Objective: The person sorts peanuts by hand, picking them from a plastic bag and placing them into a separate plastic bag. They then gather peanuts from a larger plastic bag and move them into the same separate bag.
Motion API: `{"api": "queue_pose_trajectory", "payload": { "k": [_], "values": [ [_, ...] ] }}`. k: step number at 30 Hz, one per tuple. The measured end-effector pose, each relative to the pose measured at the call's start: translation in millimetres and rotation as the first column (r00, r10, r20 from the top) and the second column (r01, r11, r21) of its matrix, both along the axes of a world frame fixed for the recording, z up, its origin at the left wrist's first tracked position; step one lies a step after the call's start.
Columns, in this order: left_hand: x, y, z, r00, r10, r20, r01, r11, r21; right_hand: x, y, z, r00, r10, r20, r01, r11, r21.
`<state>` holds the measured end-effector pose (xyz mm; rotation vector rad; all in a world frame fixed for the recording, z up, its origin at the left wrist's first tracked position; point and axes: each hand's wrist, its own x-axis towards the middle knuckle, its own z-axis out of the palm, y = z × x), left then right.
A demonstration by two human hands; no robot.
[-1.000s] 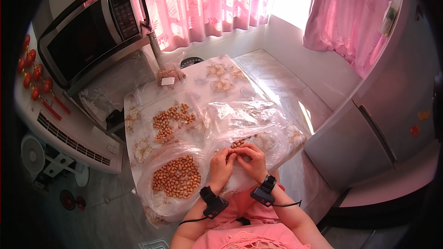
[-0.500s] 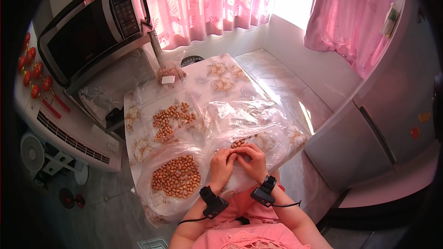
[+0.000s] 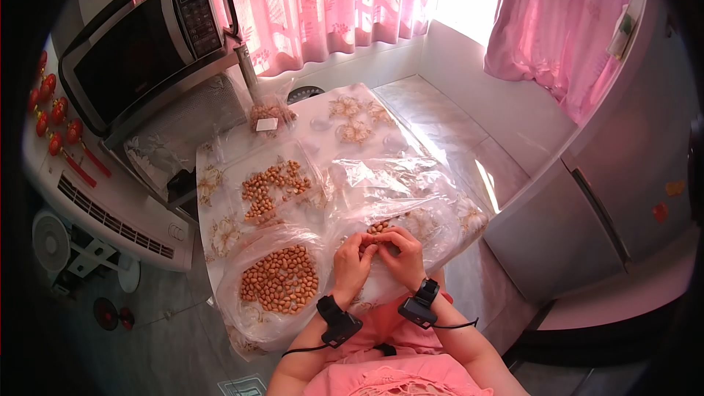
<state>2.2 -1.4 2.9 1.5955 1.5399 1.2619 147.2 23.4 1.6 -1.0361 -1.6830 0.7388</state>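
My left hand [image 3: 353,264] and my right hand [image 3: 402,255] meet over the near edge of a clear plastic bag [image 3: 433,213]. Their fingertips are pinched together on something too small and hidden to make out. A few brown nuts [image 3: 378,227] lie in that bag just beyond my fingers. Left of my hands, an open plastic bag [image 3: 233,279] holds a broad layer of brown nuts [image 3: 280,279]. Farther back, smaller reddish-brown nuts [image 3: 273,189] are spread on clear plastic.
A floral-covered table [image 3: 352,114] bears the bags; a tied bag with a white label [image 3: 267,124] stands at its back left. Beyond are a microwave [image 3: 132,55] on a rack, a heater [image 3: 117,213] at left, and a grey refrigerator [image 3: 587,198] at right.
Both hands stay in the same place, with slight finger movement; the fingertips are a little differently bent. The nuts and bags look unchanged.
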Motion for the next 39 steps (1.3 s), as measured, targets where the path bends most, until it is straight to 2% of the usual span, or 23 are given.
{"api": "queue_pose_trajectory", "payload": {
  "k": [11, 23, 39],
  "values": [
    [-1, 0, -2, 0.999, 0.017, 0.038, -0.017, 1.0, 0.001, -2, -1, -5, 0.997, -0.078, -0.024, 0.079, 0.997, 0.011],
    [-2, 3, -9, 0.999, 0.045, -0.028, -0.042, 0.994, 0.098, -3, 0, -2, 0.997, -0.07, -0.021, 0.071, 0.996, 0.045],
    [-2, 3, -12, 1.0, 0.028, -0.013, -0.027, 0.995, 0.091, -2, 0, -3, 0.998, -0.06, -0.006, 0.06, 0.997, 0.052]
  ]
}}
